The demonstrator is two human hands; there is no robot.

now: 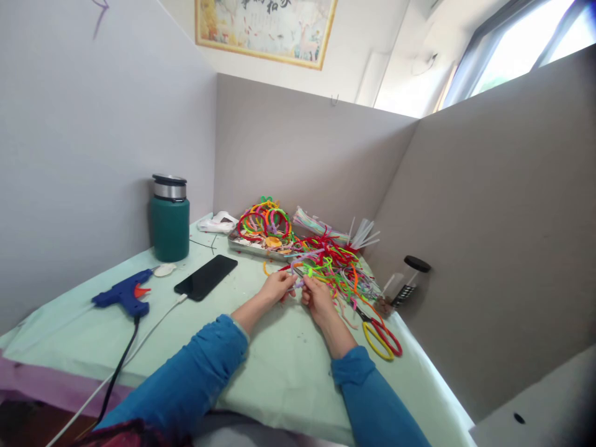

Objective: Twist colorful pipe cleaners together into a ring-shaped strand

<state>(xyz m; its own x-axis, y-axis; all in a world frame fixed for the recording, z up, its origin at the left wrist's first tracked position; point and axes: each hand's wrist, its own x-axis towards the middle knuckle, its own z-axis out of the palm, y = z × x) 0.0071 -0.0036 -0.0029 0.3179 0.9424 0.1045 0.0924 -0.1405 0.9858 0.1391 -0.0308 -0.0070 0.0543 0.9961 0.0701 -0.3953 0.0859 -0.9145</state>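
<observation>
both hands' fingers (289, 287) pinch a purple pipe cleaner (298, 284) between them, thumbs close to fingertips.

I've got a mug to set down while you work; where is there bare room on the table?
Bare cloth shows between the phone and left hand, and between the forearms, nearer the body than the hands. It is crowded beyond the right hand, with the tray and fuzzy stems, and scissors beside it.

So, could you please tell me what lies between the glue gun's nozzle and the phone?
A small white disc lies between the nozzle and phone, in the head view.
</observation>
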